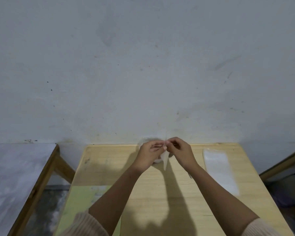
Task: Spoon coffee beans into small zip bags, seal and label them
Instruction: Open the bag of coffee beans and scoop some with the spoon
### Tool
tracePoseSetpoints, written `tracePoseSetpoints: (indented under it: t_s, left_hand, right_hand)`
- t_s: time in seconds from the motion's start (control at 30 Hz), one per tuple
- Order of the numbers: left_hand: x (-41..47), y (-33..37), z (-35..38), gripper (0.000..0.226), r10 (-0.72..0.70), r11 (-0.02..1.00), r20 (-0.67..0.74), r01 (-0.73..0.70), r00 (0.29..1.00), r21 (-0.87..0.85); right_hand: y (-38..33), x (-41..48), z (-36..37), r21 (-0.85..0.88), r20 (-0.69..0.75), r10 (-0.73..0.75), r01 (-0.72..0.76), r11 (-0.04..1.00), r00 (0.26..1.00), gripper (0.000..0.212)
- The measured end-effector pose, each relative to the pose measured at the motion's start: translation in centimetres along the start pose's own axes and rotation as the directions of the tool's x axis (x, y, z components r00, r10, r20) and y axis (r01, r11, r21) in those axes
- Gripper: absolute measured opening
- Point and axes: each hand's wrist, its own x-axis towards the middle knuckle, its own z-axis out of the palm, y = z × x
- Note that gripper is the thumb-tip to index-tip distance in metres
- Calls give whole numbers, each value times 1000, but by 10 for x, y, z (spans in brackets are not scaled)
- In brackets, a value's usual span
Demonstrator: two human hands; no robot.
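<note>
Grip: both hands are pinching the top edge of a small clear plastic zip bag [165,160], so neither one is loose right now.
Left hand: the left hand [149,151] is curling its fingers in toward the bag's mouth, with thumb and fingertips closing on the plastic.
Right hand: the right hand [180,150] is doing the same from the other side, and its fingertips are meeting the left ones right at the bag's top.
Bag: it's hanging down from the pinch, narrowing to a point, held up in the air over the far middle of the table; honestly can't tell whether anything is inside it.
Container: a round whitish translucent container [144,140] is sitting at the far edge against the wall, mostly hiding behind the hands and the bag, contents too blocked to make out.
Spare bags: a flat stack of clear plastic bags [220,169] is lying on the right side, well apart from the hands.
Table: a pale wooden table [109,160] is carrying all of it.
Sheet: a pale yellow-green sheet [82,201] is lying at the near left corner.
Metal bit: a thin metal piece [190,176] is poking out just beside the right forearm, too small to identify.
Sleeves: cream ribbed sleeves [85,222] are sitting pushed up on both forearms.
</note>
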Motion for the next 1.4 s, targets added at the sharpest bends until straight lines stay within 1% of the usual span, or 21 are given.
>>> tracePoseSetpoints:
  t_s: [0.1, 0.23, 0.4, 0.5, 0.7, 0.8, 0.93, 1.0, 1.1, 1.23, 1.3, 1.4]
  left_hand:
    - [-1, 3, 1, 14, -19, 997, 43, 22, 999, -67]
    - [1, 3, 1, 18, -17, 998, 62, 21, 998, -64]
    - [3, 2, -3, 28, -52, 996, 51, 55, 997, -65]
    - [1, 4, -5, 28, -66, 996, 51, 69, 996, -56]
    - [-1, 6, -13, 28, -64, 997, 47, 66, 997, -39]
    - [-1, 7, -16, 26, -53, 998, 53, 55, 997, -39]
    - [-2, 7, -17, 26, -27, 998, 63, 30, 998, -50]
    - [-4, 6, -17, 26, -32, 997, 67, 37, 997, -66]
    - [-5, 3, -16, 32, -60, 994, 68, 67, 996, -91]
    - [-7, -1, -15, 21, -55, 992, 71, 62, 996, -106]
    - [-9, -2, -15, 21, -33, 991, 71, 42, 997, -125]
    - [-12, -2, -13, 22, -7, 993, 57, 14, 998, -113]
  right_hand:
    - [-4, 3, -7, 96, 35, 43, -46, 994, 998, 13]
    - [-11, 4, -12, 211, 74, 106, -119, 970, 992, 19]
    - [-17, 6, -10, 257, 98, 141, -162, 953, 985, 25]
    - [-21, 6, -7, 273, 96, 147, -168, 947, 984, 25]
    - [-24, 7, -4, 326, 141, 135, -175, 929, 981, 26]
    - [-27, 7, -3, 338, 144, 127, -169, 926, 981, 23]
    - [-29, 4, -2, 332, 130, 120, -157, 930, 984, 27]
    - [-29, 2, -1, 324, 120, 123, -156, 933, 985, 25]
    - [-29, -1, 1, 304, 90, 129, -151, 941, 988, 24]
    - [-29, -5, 0, 293, 80, 131, -149, 944, 988, 23]
    - [-28, -7, -1, 292, 80, 131, -149, 945, 988, 20]
    - [-27, -11, -1, 294, 74, 123, -140, 946, 990, 8]
